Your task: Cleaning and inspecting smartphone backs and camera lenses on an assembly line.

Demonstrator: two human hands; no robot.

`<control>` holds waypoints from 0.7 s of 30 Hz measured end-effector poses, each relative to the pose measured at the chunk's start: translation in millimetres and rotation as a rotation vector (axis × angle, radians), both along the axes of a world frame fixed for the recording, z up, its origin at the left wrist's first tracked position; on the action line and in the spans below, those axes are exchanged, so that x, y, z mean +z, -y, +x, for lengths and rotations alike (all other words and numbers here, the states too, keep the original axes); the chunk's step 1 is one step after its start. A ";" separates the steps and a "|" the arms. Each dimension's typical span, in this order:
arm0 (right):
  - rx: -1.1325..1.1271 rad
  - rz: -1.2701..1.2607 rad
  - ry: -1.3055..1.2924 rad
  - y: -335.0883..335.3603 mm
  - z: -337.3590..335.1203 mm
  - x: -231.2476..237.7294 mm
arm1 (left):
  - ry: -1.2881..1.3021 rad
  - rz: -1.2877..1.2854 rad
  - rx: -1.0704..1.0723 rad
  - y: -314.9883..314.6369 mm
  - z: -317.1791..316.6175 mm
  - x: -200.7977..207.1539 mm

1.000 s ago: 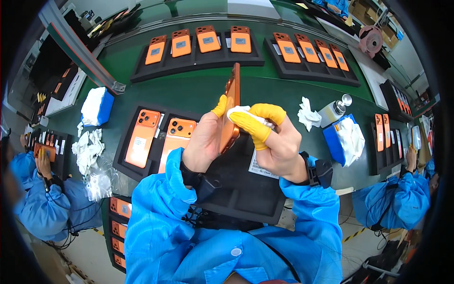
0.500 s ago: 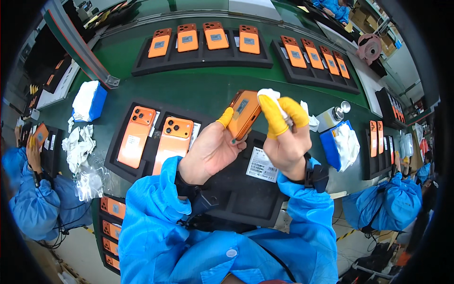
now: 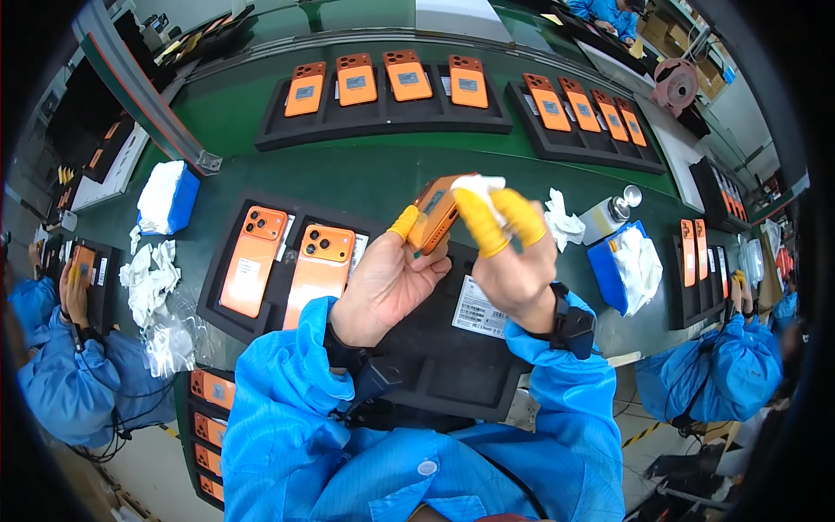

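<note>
My left hand (image 3: 389,283), a yellow cot on its thumb, grips an orange phone (image 3: 432,219) tilted up above a black foam tray (image 3: 452,374). In my right hand (image 3: 517,271), with yellow finger cots, is a folded white wipe (image 3: 478,184), pinched at the phone's upper right edge; the fingertips are slightly blurred. A white printed label (image 3: 477,309) lies in the tray below my right hand. Two more orange phones, one at the left (image 3: 254,261) and one beside it (image 3: 320,265), lie camera side up in the tray's left part.
Blue boxes of white wipes stand left (image 3: 170,198) and right (image 3: 622,270), with a metal-topped bottle (image 3: 609,217) nearby. Crumpled wipes (image 3: 150,280) and clear film (image 3: 170,344) lie at left. Trays of phones (image 3: 383,113) line the back. Co-workers in blue sit at left (image 3: 96,383) and right (image 3: 713,374).
My right hand and the wipe have shifted left and slightly down along the phone's edge. The phone has moved a little left and turned more edge-on. My view has tilted slightly.
</note>
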State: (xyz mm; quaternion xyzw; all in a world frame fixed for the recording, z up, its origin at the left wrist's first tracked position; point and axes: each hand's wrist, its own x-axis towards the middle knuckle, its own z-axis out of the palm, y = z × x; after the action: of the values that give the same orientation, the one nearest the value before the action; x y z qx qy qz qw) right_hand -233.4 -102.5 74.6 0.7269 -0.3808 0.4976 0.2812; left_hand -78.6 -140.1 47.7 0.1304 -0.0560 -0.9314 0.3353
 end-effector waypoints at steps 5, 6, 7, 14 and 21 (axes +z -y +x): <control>-0.030 -0.061 0.012 4.3 -3.5 -1.2 | -0.002 -0.045 -0.005 2.2 -0.3 -3.0; -0.029 -0.062 0.012 4.2 -2.2 -1.6 | -0.021 -0.059 -0.021 2.8 0.5 -6.0; -0.019 -0.039 0.031 3.2 -0.4 -2.1 | -0.020 -0.060 -0.021 2.0 1.5 -6.7; 0.185 0.021 -0.107 -15.6 26.3 -21.9 | 0.278 0.004 0.139 -9.1 -0.4 19.0; -0.164 -0.066 0.151 -13.2 -32.3 30.5 | 0.665 -0.711 0.356 -13.1 -10.9 24.6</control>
State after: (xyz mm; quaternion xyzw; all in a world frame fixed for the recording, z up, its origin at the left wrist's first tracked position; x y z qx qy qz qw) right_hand -265.7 -89.3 105.1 0.6443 -0.4422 0.5385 0.3153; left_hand -89.4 -127.1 72.4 0.3047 -0.4494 -0.6916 0.4763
